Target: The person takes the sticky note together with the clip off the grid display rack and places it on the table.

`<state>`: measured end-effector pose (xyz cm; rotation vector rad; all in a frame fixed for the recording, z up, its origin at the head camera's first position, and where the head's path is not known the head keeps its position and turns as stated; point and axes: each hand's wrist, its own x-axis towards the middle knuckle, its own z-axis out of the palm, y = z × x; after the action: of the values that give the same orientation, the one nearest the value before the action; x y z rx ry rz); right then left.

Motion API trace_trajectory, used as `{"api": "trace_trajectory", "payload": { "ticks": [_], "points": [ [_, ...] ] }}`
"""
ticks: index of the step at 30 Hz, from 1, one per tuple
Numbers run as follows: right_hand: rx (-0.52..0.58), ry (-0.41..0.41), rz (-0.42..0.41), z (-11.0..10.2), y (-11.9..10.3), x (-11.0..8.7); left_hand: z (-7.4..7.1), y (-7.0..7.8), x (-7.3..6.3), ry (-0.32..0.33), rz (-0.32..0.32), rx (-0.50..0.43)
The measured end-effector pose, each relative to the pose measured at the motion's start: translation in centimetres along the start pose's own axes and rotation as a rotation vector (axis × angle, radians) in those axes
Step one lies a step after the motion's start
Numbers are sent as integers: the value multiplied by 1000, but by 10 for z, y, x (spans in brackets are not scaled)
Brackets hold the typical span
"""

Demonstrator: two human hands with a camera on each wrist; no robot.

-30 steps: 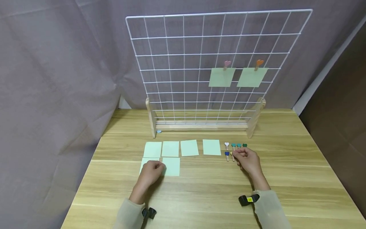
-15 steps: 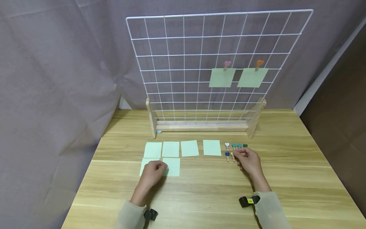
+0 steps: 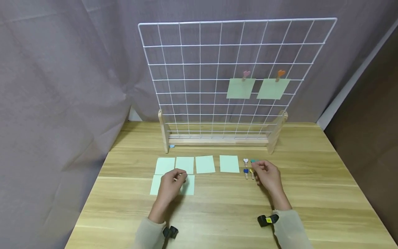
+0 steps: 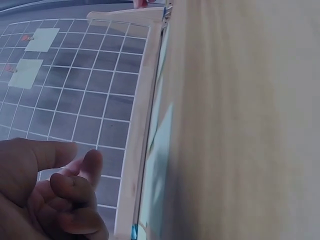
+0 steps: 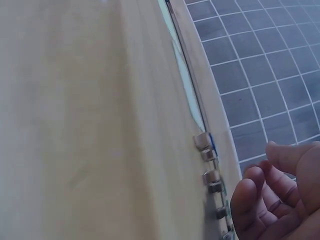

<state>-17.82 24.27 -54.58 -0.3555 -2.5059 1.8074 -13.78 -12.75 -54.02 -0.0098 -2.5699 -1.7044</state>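
Observation:
My left hand [image 3: 170,185] hovers over the lower pair of pale green paper notes, partly covering one note [image 3: 189,186]. Its fingers curl loosely with nothing between them; in the left wrist view, thumb and fingertips [image 4: 92,162] are apart. Above several small wooden clothespins with heart tops is my right hand [image 3: 268,174], also holding nothing. White [image 3: 245,161], blue [image 3: 246,172] and yellow [image 3: 252,172] heart clothespins show left of its fingertips, with a teal one [image 3: 254,160] just beyond. The hand hides other clothespins in the head view; several line up beside it in the right wrist view.
A white wire grid [image 3: 214,64] stands on a wooden base [image 3: 217,142] at the back. Two green notes [image 3: 240,89] hang on it from pink [image 3: 246,74] and orange [image 3: 281,73] heart clothespins. Another row of notes [image 3: 229,164] lies before the base.
My left hand has shifted right across the notes and risen a little. My right hand stays by the clothespins, covering more of the teal ones. The head view has tilted slightly up.

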Motion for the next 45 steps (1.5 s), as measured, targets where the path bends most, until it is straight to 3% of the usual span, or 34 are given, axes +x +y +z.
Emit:
{"api": "trace_trajectory", "payload": {
  "ticks": [11,26,33,38,45],
  "points": [
    [-38,42,-203,10,-21,14,4,9,20,104,99,-66],
    [32,100,-348,7,-69,29,15,38,47,116,212,-130],
    [82,70,-378,4,-108,25,19,57,63,109,251,-210],
    [105,60,-451,1,-141,16,21,70,74,111,305,-195],
    [143,60,-482,1,-153,28,23,86,88,109,338,-165]
  ]
}}
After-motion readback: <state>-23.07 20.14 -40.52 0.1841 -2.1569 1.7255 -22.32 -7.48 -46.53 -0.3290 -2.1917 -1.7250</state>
